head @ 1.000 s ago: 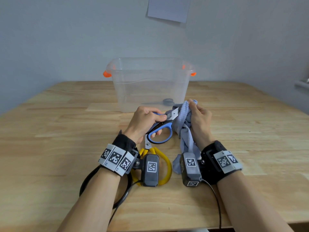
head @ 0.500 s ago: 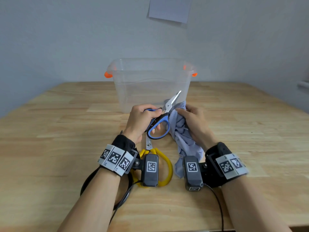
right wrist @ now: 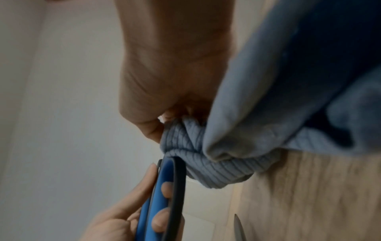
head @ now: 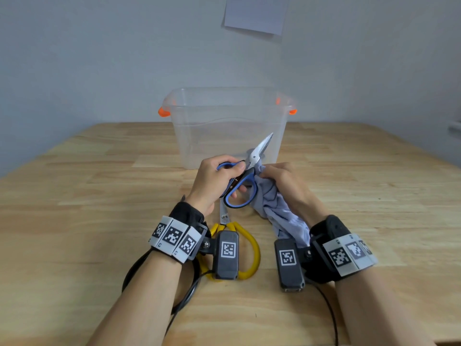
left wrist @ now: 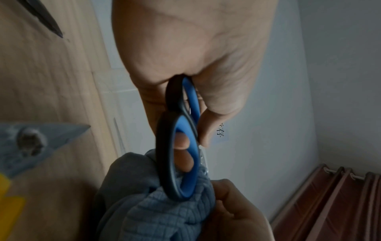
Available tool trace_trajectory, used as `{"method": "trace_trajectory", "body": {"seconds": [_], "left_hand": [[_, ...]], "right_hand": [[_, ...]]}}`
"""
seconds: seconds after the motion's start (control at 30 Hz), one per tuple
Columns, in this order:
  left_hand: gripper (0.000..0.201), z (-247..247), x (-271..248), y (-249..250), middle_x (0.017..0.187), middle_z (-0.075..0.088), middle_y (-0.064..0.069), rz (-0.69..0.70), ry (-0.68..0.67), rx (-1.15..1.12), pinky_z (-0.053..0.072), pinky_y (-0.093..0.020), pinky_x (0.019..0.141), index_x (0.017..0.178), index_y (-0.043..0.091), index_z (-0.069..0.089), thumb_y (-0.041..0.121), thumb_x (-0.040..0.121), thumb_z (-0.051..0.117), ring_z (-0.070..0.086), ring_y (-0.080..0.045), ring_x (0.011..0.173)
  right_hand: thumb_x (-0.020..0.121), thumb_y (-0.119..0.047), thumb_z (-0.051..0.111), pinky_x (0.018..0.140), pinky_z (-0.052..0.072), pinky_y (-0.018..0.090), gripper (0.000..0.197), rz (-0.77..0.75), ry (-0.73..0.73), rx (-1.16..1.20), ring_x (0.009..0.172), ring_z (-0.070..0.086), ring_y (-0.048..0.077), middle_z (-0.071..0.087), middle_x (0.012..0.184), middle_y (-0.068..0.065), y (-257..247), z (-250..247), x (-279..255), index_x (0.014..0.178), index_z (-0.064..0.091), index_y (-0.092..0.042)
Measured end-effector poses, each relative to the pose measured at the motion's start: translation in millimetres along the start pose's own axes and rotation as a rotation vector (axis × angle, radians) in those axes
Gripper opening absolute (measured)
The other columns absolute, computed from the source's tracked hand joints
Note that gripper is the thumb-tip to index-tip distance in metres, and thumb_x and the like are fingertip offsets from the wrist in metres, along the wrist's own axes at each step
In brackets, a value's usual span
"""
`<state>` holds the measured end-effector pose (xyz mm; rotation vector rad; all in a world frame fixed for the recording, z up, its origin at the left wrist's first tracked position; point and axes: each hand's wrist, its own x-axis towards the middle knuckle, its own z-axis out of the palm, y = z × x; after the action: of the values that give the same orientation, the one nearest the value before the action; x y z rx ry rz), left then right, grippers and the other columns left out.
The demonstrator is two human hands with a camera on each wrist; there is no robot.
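Note:
My left hand (head: 219, 178) grips the blue-and-black scissors (head: 245, 181) by their handles, with fingers through the loops (left wrist: 181, 156); the closed steel blades (head: 260, 149) point up and away toward the tub. My right hand (head: 279, 178) holds a bunched blue-grey ribbed cloth (head: 277, 208) against the scissors' handle, just below the pivot. In the right wrist view the cloth (right wrist: 216, 159) is gathered at my fingertips and touches the blue handle (right wrist: 164, 187). The cloth's tail hangs down to the table beside my right wrist.
A clear plastic tub (head: 229, 126) with orange latches stands just behind my hands. Yellow-handled scissors (head: 239, 236) lie on the wooden table (head: 99, 196) under my left wrist. A black cable loops by my left forearm. A paper sheet hangs on the wall.
The cloth has slid off the blades down to the handle. The blades now stand bare, pointing up toward the tub. Both hands have shifted slightly nearer to me.

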<state>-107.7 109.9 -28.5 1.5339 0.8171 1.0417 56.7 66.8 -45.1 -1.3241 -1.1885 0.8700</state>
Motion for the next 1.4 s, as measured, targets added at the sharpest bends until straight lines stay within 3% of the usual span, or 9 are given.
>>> {"method": "trace_trajectory", "body": {"seconds": [0.1,0.2,0.27,0.4,0.5,0.67,0.9,1.2,1.4], "left_hand": [[0.013,0,0,0,0.064,0.065,-0.011,0.015,0.002,0.002,0.045,-0.026,0.04,0.095,-0.004,0.068,0.009,0.093,0.065,0.064,-0.022,0.048],[0.014,1,-1,1,0.061,0.063,-0.012,0.03,-0.001,-0.006,0.045,-0.026,0.04,0.095,-0.005,0.068,0.009,0.093,0.064,0.062,-0.02,0.046],[0.014,2,-1,1,0.059,0.063,-0.009,0.025,-0.01,-0.009,0.045,-0.026,0.039,0.096,-0.005,0.067,0.009,0.093,0.065,0.062,-0.02,0.046],[0.012,2,0,0,0.058,0.063,-0.005,-0.005,-0.015,-0.004,0.043,-0.026,0.039,0.093,-0.004,0.068,0.008,0.093,0.065,0.061,-0.02,0.046],[0.008,2,0,-1,0.056,0.061,-0.004,-0.007,-0.014,-0.008,0.042,-0.026,0.038,0.089,0.0,0.068,0.007,0.092,0.066,0.059,-0.02,0.045],[0.007,1,1,-1,0.058,0.061,-0.008,-0.005,-0.013,-0.022,0.042,-0.026,0.039,0.09,0.001,0.068,0.007,0.092,0.066,0.059,-0.022,0.047],[0.01,0,1,-1,0.059,0.061,-0.011,-0.015,-0.032,-0.037,0.042,-0.027,0.04,0.094,-0.002,0.069,0.007,0.092,0.066,0.058,-0.024,0.049],[0.015,1,2,-1,0.056,0.055,-0.017,-0.001,-0.048,-0.006,0.039,-0.026,0.038,0.08,0.001,0.065,0.007,0.093,0.063,0.053,-0.03,0.049],[0.018,0,3,-2,0.058,0.051,-0.02,-0.004,-0.063,-0.032,0.037,-0.025,0.039,0.081,-0.005,0.059,0.007,0.094,0.062,0.051,-0.029,0.05]], "right_hand": [[0.082,-0.02,0.051,0.076,0.051,0.038,0.026,0.06,-0.025,0.094,0.076,0.064,0.023,0.07,0.078,0.012,-1,-2,-2,0.077,0.068,-0.001],[0.074,-0.03,0.052,0.098,0.048,0.05,0.04,0.14,-0.058,0.119,0.089,0.066,0.031,0.071,0.098,0.026,2,-2,0,0.094,0.069,0.001],[0.075,-0.03,0.05,0.102,0.046,0.051,0.044,0.158,-0.1,0.126,0.091,0.065,0.033,0.069,0.105,0.031,2,0,-1,0.098,0.068,0.003],[0.086,-0.019,0.041,0.102,0.048,0.041,0.04,0.184,-0.183,0.326,0.1,0.064,0.033,0.068,0.11,0.028,-2,-2,-4,0.102,0.069,0.004],[0.084,-0.008,0.044,0.109,0.043,0.047,0.038,0.156,-0.31,0.418,0.101,0.061,0.035,0.064,0.116,0.033,-3,-8,-4,0.111,0.065,0.009],[0.097,-0.001,0.047,0.081,0.056,0.028,0.02,0.048,-0.321,0.332,0.089,0.07,0.023,0.072,0.095,0.017,-2,-10,-7,0.105,0.064,0.006],[0.09,-0.019,0.062,0.088,0.055,0.036,0.026,-0.018,-0.127,0.247,0.091,0.069,0.027,0.072,0.096,0.02,3,0,-3,0.099,0.069,0.004],[0.088,-0.017,0.072,0.089,0.054,0.047,0.023,-0.024,0.006,0.233,0.086,0.069,0.035,0.072,0.093,0.029,3,5,-3,0.091,0.074,0.006],[0.091,-0.021,0.069,0.074,0.052,0.041,0.032,-0.126,0.104,0.193,0.076,0.067,0.029,0.07,0.085,0.031,8,8,-2,0.085,0.073,0.009]]}}
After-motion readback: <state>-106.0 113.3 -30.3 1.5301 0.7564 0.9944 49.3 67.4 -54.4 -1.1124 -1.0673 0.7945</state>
